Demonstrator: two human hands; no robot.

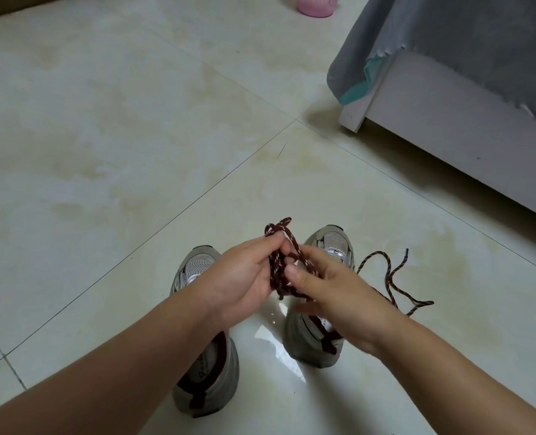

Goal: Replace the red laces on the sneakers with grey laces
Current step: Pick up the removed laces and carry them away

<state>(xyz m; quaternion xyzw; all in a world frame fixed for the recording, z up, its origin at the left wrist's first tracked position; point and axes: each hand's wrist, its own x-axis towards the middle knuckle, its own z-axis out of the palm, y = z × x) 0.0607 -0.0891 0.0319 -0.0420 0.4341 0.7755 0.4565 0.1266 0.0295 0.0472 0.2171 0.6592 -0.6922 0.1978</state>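
Low centre of frame I see both sneakers (320, 309) on the floor, apparently unlaced, left hand (244, 277) gripping the bundled red laces (279, 268), right hand (332, 290) pinching a strand; grey laces nowhere visible, so relacing remains.

The laces (279, 271) held at the centre are dark red flecked with white, as is the loose lace (392, 277) trailing toward 3 o'clock. Both sneakers (208, 381) are grey with silver mesh toes and dark red lining. The floor (134, 136) is pale cream tile with yellowish blotches; at 1 o'clock hangs a grey cloth (448, 32) edged teal, and at 12 o'clock sits a pink object (315, 6).
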